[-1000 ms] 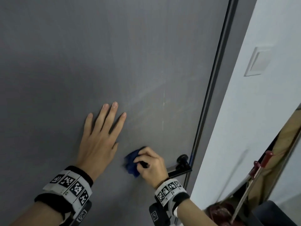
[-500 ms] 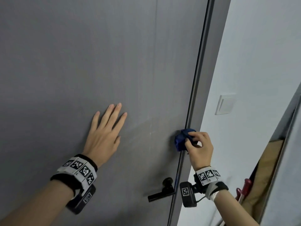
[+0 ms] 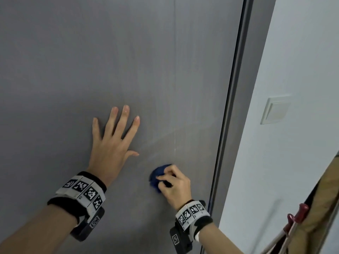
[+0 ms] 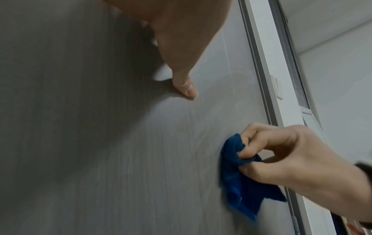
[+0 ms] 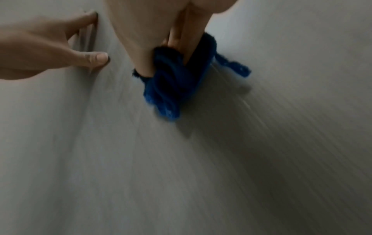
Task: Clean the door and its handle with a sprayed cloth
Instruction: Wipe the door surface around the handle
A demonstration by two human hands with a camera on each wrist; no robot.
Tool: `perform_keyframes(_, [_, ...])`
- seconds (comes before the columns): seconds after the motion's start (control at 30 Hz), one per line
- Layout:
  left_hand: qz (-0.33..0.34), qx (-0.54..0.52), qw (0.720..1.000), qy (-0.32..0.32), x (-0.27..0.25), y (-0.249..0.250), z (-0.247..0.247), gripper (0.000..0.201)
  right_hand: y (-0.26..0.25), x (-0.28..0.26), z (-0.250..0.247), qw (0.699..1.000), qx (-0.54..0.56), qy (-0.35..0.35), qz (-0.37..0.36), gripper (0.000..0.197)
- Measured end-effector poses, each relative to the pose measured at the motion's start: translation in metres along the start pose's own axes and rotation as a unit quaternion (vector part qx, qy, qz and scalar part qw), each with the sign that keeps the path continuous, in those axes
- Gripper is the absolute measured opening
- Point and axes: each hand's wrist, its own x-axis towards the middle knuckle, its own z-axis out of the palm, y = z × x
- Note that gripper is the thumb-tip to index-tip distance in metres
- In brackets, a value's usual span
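Note:
The grey door fills most of the head view. My left hand lies flat against it with straight, spread fingers. To its lower right, my right hand grips a bunched blue cloth and presses it on the door panel. The left wrist view shows the cloth pinched between the right hand's thumb and curled fingers, with my left thumb touching the door above. In the right wrist view the cloth is blurred against the door. The door handle is hidden behind my right wrist.
The door's dark edge strip and grey frame run down on the right. Beyond them is a pale wall with a white light switch. Red-tipped handles lean at the lower right corner.
My right hand has carried the cloth from the door's edge down and to the left onto the door panel. The left hand has stayed flat on the door.

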Motion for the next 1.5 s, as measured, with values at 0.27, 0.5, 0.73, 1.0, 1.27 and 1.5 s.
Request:
perform_keyframes(0.27, [0.005,-0.002,1.000,0.017,-0.005,-0.013,-0.007,0.111,-0.009,0.092,-0.118,0.975,0.009,0.217,0.040,0.023])
perform_keyframes(0.5, [-0.020,0.011,1.000,0.005,-0.021,-0.051,-0.006,0.121,-0.035,0.109,-0.054,0.973,-0.008,0.230,-0.009,0.020])
perform_keyframes(0.73, [-0.023,-0.008,1.000,-0.008,-0.021,-0.048,-0.007,0.119,-0.048,0.007,0.069,0.981,-0.059,-0.087,-0.161,0.016])
perform_keyframes(1.0, [-0.048,-0.018,0.998,-0.027,-0.025,-0.041,-0.012,0.115,-0.051,0.063,-0.049,0.992,-0.003,0.107,-0.073,0.017])
perform_keyframes(1.27, [-0.055,-0.015,0.997,-0.051,-0.030,-0.031,-0.001,0.120,-0.004,0.072,-0.054,0.980,-0.068,0.186,-0.030,0.016])
perform_keyframes(1.5, [-0.061,-0.019,0.995,-0.076,-0.029,-0.028,-0.005,0.120,-0.012,-0.034,0.064,0.982,-0.109,-0.083,-0.132,0.017])
